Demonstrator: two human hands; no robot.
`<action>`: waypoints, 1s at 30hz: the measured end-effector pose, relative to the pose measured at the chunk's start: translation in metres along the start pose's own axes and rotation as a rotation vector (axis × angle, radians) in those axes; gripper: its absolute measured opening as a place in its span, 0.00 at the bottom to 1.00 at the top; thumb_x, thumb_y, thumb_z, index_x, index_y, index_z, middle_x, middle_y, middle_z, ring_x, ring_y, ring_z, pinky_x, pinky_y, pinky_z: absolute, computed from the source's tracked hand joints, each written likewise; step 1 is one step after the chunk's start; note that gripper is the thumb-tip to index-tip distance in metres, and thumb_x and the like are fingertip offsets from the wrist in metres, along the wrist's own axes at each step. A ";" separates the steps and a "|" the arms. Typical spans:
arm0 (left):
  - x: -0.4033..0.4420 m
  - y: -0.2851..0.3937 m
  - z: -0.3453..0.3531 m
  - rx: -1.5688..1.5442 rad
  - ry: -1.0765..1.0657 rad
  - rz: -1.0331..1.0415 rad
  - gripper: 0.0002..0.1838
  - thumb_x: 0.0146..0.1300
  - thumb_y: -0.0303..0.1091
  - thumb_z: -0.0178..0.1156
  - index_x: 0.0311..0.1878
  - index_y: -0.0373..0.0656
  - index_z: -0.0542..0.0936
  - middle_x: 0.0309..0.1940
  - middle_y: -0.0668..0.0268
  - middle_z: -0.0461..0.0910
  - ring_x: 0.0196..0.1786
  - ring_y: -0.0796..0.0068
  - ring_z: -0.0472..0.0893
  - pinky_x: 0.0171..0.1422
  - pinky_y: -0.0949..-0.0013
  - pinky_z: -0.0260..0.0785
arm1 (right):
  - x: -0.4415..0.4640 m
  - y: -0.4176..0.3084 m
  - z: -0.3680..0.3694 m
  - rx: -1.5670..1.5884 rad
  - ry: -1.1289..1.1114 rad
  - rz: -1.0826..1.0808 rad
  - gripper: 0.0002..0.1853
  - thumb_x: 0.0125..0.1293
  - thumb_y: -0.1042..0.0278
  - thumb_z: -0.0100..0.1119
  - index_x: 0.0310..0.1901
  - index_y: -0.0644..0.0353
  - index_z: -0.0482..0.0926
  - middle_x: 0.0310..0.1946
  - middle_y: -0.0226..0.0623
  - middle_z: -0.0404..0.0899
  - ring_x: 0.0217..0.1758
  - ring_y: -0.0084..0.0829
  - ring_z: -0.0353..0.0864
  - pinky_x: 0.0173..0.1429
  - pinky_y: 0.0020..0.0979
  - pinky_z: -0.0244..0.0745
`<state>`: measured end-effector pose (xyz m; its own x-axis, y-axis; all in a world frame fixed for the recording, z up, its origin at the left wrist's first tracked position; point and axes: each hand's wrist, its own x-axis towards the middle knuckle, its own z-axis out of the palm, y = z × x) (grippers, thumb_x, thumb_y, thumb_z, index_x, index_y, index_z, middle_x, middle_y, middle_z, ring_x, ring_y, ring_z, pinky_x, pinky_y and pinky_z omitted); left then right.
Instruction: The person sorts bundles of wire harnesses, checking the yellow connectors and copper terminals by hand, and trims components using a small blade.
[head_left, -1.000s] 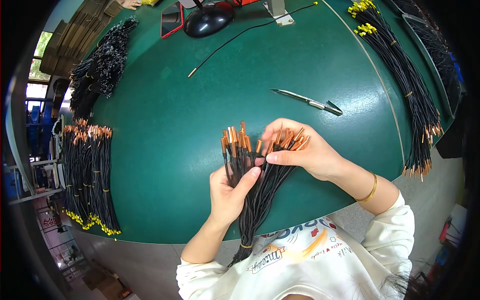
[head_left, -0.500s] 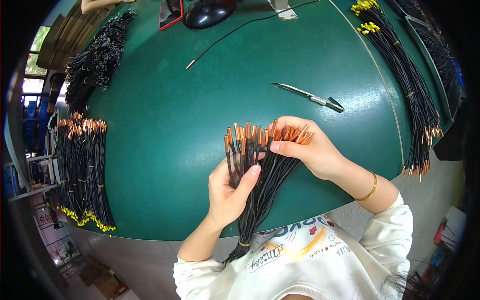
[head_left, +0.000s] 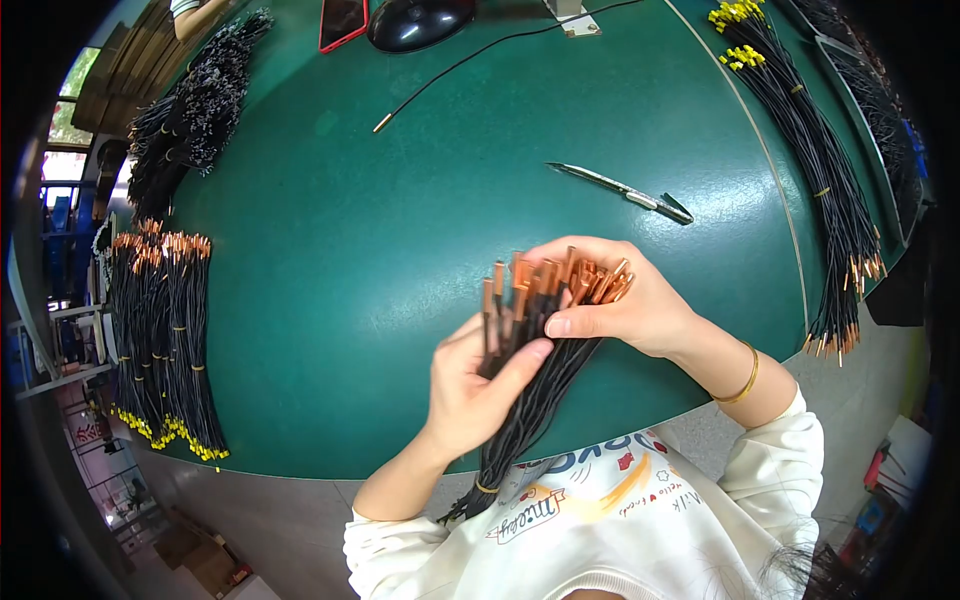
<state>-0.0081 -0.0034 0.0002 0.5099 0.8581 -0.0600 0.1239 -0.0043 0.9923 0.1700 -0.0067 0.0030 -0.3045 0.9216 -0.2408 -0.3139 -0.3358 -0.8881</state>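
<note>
A bundle of black cables (head_left: 540, 405) with copper-coloured metal tips slants up from my lap over the front edge of the table. A yellowish tie wraps it near its lower end. My left hand (head_left: 480, 385) is closed round the left part of the bundle, thumb lying across the cables. Higher up, my right hand (head_left: 625, 305) grips the right part just below the copper tips (head_left: 600, 282), thumb in front and fingers behind. Some tips on the left stand apart and higher than the packed ones on the right.
A pen (head_left: 625, 192) lies on the green table (head_left: 320, 200) beyond my hands. A single cable (head_left: 480, 60) stretches near a black mouse-like object (head_left: 420, 22) and a red-edged phone (head_left: 343, 22). More cable bundles lie left (head_left: 165, 340) and right (head_left: 815, 170). Someone's arm (head_left: 200, 18) shows at top left.
My left hand has shifted slightly right, towards my right hand. The loose copper tips on the left have drawn closer to the packed group.
</note>
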 end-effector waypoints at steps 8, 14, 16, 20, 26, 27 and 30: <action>-0.002 0.003 -0.003 -0.219 0.029 -0.158 0.06 0.57 0.25 0.53 0.36 0.32 0.74 0.28 0.67 0.75 0.29 0.84 0.73 0.32 0.81 0.65 | 0.004 0.012 -0.003 -0.122 0.068 -0.096 0.12 0.51 0.77 0.58 0.39 0.63 0.72 0.33 0.30 0.75 0.37 0.18 0.72 0.42 0.19 0.67; 0.000 0.006 -0.004 -0.278 0.052 -0.167 0.07 0.58 0.26 0.52 0.37 0.31 0.74 0.26 0.68 0.74 0.29 0.85 0.72 0.32 0.81 0.65 | 0.005 0.007 0.000 0.074 0.077 -0.022 0.11 0.52 0.77 0.57 0.39 0.65 0.73 0.34 0.33 0.75 0.38 0.20 0.73 0.44 0.21 0.69; 0.000 0.008 -0.004 -0.282 0.057 -0.181 0.07 0.58 0.24 0.51 0.36 0.31 0.75 0.26 0.67 0.75 0.29 0.83 0.73 0.34 0.80 0.65 | 0.005 0.006 0.000 0.087 0.079 -0.020 0.11 0.52 0.77 0.57 0.39 0.65 0.73 0.35 0.34 0.75 0.38 0.20 0.74 0.44 0.22 0.69; -0.001 0.003 -0.005 -0.169 0.010 -0.110 0.07 0.57 0.25 0.52 0.36 0.31 0.75 0.27 0.67 0.74 0.29 0.83 0.73 0.34 0.80 0.65 | 0.006 0.008 -0.003 0.133 0.013 -0.009 0.11 0.52 0.77 0.57 0.39 0.65 0.74 0.36 0.35 0.76 0.39 0.21 0.74 0.46 0.23 0.69; 0.004 -0.012 -0.005 0.216 -0.046 0.270 0.11 0.54 0.26 0.57 0.39 0.31 0.72 0.28 0.64 0.74 0.31 0.80 0.73 0.36 0.78 0.65 | 0.007 0.016 -0.002 0.137 -0.022 -0.096 0.11 0.53 0.75 0.58 0.39 0.65 0.74 0.35 0.36 0.76 0.40 0.23 0.74 0.46 0.24 0.69; 0.005 -0.010 0.000 0.089 -0.035 0.195 0.13 0.53 0.26 0.57 0.41 0.31 0.71 0.28 0.63 0.74 0.31 0.79 0.73 0.36 0.77 0.65 | 0.006 0.012 -0.003 0.115 0.014 -0.135 0.11 0.53 0.75 0.58 0.39 0.65 0.74 0.35 0.36 0.76 0.40 0.23 0.74 0.46 0.24 0.69; -0.004 -0.004 0.006 -0.136 -0.042 0.031 0.17 0.52 0.28 0.57 0.44 0.31 0.68 0.29 0.61 0.74 0.32 0.76 0.73 0.36 0.76 0.65 | 0.006 0.005 -0.004 0.053 -0.014 -0.167 0.12 0.53 0.72 0.59 0.39 0.65 0.75 0.36 0.34 0.76 0.40 0.21 0.73 0.47 0.23 0.67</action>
<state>-0.0054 -0.0098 -0.0039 0.5470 0.8366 -0.0307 -0.0079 0.0418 0.9991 0.1706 -0.0024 -0.0050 -0.2570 0.9626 -0.0860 -0.4077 -0.1887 -0.8934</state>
